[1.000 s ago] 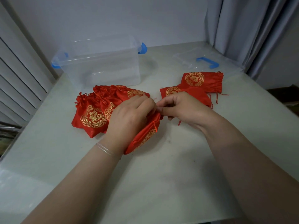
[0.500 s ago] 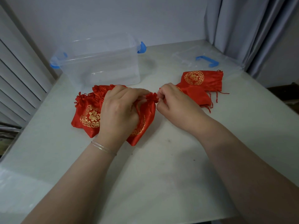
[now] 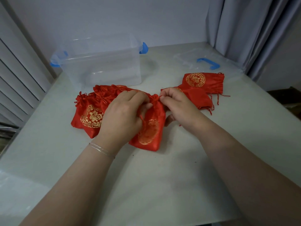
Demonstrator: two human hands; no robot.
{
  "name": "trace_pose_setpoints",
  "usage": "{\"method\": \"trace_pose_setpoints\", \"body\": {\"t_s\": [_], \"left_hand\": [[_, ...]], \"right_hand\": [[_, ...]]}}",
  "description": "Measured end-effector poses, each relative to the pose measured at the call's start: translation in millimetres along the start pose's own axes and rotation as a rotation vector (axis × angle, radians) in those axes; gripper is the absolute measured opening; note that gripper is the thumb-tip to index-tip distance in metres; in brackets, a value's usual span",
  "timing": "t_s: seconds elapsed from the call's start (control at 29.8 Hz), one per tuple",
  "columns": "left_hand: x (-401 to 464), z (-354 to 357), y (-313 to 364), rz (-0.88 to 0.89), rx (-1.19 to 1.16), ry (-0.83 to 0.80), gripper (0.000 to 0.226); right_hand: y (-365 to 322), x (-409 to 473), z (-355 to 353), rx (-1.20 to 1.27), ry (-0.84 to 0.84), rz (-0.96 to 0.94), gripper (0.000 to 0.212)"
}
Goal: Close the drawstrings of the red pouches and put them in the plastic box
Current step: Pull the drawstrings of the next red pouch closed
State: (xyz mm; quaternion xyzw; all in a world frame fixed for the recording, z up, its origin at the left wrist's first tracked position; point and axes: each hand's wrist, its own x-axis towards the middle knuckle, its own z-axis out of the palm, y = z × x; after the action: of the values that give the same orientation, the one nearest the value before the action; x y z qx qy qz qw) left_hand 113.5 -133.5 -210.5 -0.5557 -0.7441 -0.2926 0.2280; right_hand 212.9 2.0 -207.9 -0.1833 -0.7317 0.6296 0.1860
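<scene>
Near the middle of the table, the left hand gripped the gathered neck of a red pouch while the right hand pinched its drawstring. The plastic box stood open toward the far left corner. An uneven pull could probably leave the mouth gaping or slip the cord from the fingers.

Both hands curled, pinching
</scene>
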Motion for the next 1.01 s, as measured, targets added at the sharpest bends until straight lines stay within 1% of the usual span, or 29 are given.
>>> {"method": "trace_pose_setpoints", "body": {"t_s": [0.1,0.2,0.34,0.4,0.5,0.57,0.6,0.71,0.77,0.87,1.01], "left_hand": [[1,-2,2,0.021,-0.133,-0.006,0.02],[1,-1,3,0.056,-0.235,-0.025,0.018],[2,-1,2,0.002,-0.385,-0.08,0.019],[1,-3,3,-0.044,-0.459,-0.105,0.02],[-1,-5,5,-0.107,-0.587,-0.15,0.016],[0,-7,5,-0.147,-0.685,-0.167,0.011],[0,-9,4,-0.161,-0.727,-0.167,0.01],[2,-14,4,-0.187,-0.818,-0.164,0.014],[2,-17,3,-0.218,-0.881,-0.166,0.016],[3,-21,2,-0.297,-0.912,-0.137,0.014],[4,-20,2,-0.429,-0.849,-0.093,0.019]], "right_hand": [[6,1,-1,-0.319,0.013,-0.117,0.012],[8,0,-1,-0.529,-0.016,-0.181,0.007],[7,0,-3,-0.767,-0.008,-0.271,0.003],[6,-1,-2,-0.866,-0.016,-0.307,0.009],[6,-2,0,-0.928,-0.049,-0.329,0.011],[6,-3,1,-0.868,-0.08,-0.296,0.012],[5,-4,2,-0.786,-0.112,-0.258,0.014],[2,-8,5,-0.43,-0.234,-0.131,0.022],[-2,-11,4,-0.249,-0.284,-0.025,0.024],[-6,-11,3,-0.048,-0.274,0.086,0.02],[-7,-9,4,0.113,-0.234,0.125,0.019]]}}
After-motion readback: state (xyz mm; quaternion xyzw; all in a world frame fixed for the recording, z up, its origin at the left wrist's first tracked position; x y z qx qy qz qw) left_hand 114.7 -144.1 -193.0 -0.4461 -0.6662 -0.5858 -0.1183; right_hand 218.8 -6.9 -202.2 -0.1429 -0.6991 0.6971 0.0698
